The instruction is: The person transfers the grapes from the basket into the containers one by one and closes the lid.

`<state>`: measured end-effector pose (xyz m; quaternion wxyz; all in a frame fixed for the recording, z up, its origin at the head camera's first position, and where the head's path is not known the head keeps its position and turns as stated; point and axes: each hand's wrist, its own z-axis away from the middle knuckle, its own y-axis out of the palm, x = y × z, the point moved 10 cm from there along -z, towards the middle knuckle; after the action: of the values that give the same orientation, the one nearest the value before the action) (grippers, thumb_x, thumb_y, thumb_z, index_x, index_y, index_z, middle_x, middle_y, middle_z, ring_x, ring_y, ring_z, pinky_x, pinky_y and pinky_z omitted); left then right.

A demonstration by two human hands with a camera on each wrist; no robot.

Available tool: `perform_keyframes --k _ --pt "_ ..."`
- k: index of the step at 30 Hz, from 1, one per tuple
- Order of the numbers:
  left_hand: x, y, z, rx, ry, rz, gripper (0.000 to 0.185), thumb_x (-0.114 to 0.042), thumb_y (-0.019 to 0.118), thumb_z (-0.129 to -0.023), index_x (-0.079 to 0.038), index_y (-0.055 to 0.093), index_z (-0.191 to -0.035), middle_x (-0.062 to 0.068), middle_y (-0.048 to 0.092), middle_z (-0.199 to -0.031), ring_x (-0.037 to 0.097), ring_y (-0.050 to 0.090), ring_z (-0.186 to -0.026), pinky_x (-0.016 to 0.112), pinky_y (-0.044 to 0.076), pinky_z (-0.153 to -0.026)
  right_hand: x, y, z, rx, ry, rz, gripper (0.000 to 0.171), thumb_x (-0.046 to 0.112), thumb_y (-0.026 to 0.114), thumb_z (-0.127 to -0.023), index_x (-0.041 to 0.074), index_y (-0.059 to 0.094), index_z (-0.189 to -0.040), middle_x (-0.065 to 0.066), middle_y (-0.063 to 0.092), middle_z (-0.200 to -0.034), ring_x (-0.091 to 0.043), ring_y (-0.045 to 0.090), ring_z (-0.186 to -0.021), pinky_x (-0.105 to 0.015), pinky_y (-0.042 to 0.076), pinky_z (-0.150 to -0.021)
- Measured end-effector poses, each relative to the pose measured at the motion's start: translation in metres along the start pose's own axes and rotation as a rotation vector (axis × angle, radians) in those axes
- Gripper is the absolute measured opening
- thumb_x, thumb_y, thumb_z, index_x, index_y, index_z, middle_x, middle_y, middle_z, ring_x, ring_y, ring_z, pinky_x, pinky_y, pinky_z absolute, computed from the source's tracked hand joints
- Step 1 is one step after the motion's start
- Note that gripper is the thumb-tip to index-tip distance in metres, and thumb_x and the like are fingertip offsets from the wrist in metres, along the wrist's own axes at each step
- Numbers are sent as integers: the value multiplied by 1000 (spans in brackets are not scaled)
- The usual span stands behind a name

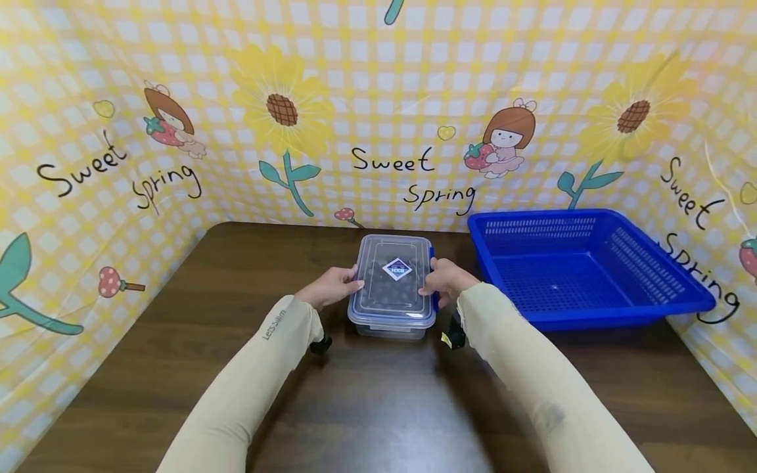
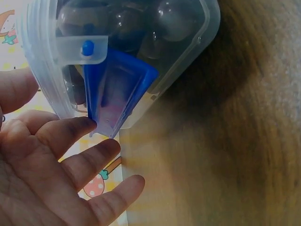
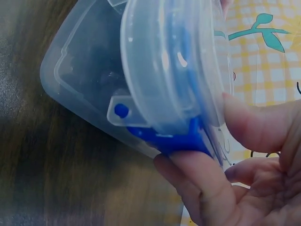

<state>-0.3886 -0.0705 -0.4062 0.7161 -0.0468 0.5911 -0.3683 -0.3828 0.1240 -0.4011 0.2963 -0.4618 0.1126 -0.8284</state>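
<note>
A clear plastic container with a clear lid and dark round things inside sits on the brown table. My left hand holds its left side. In the left wrist view the left hand has its thumb at the lid's rim and its index fingertip under a blue latch, which is swung outward from the container. My right hand holds the right side. In the right wrist view the right hand pinches the other blue latch between its thumb on the lid and its index finger below.
A blue perforated basket stands to the right of the container, a short way from my right hand, with nothing in it. A yellow checked backdrop with sunflowers walls the table on three sides.
</note>
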Motion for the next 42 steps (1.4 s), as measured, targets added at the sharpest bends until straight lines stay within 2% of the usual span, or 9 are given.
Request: perform_keyframes --k 4,7,14,20,25,29,32,38,42 --pt "-3 1 0 -23 5 15 56 -13 46 -102 6 19 -147 19 16 -155 29 19 -142 41 23 -112 1 -1 -1 -1 4 46 79 4 61 -92 3 10 -153 -25 29 -149 -39 52 -114 -46 51 -87" --pt "-4 2 0 -35 -10 75 62 -10 47 -101 3 12 -150 24 23 -153 32 30 -138 44 28 -110 3 0 0 -6 11 87 73 4 60 -92 1 15 -150 -27 35 -144 -40 54 -113 -45 54 -81" --pt "24 -1 -2 -13 -209 240 89 -19 56 -98 -11 -15 -152 24 27 -151 39 38 -133 56 35 -103 6 4 5 -13 23 113 71 0 60 -91 -2 18 -147 -30 39 -139 -42 56 -109 -49 55 -77" --pt "49 10 -6 88 -307 494 91 -18 59 -96 -15 -11 -153 22 30 -149 39 35 -134 58 32 -105 3 11 7 -8 18 100 72 0 60 -92 -2 16 -149 -30 35 -144 -43 53 -114 -52 50 -85" --pt "59 14 -2 94 -348 622 88 -16 61 -95 -16 -3 -155 22 38 -142 40 37 -131 59 36 -101 2 16 8 0 15 86 73 1 61 -91 -1 16 -149 -29 35 -144 -43 53 -114 -53 50 -86" --pt "52 10 -2 72 -337 589 88 -16 63 -93 -13 1 -155 22 39 -141 41 38 -130 60 39 -97 4 14 9 -10 16 101 77 1 61 -91 0 12 -151 -29 33 -145 -42 54 -113 -53 50 -85" --pt "47 4 -3 31 -346 543 85 -15 65 -91 -10 9 -154 23 46 -136 40 46 -124 58 44 -93 5 11 8 -7 13 107 80 1 61 -91 0 9 -152 -28 32 -146 -42 54 -113 -53 50 -85" --pt "37 -4 -7 -8 -363 452 57 -15 65 -92 -5 38 -141 20 61 -119 33 62 -104 47 54 -83 6 6 4 -10 10 120 73 2 60 -93 -1 15 -149 -29 35 -143 -43 54 -113 -51 51 -83" --pt "33 -5 -9 -17 -350 440 52 -13 64 -92 -8 42 -139 19 63 -116 31 64 -97 46 55 -79 7 4 3 -14 16 109 74 2 59 -93 0 12 -151 -29 33 -145 -44 52 -115 -51 51 -84"
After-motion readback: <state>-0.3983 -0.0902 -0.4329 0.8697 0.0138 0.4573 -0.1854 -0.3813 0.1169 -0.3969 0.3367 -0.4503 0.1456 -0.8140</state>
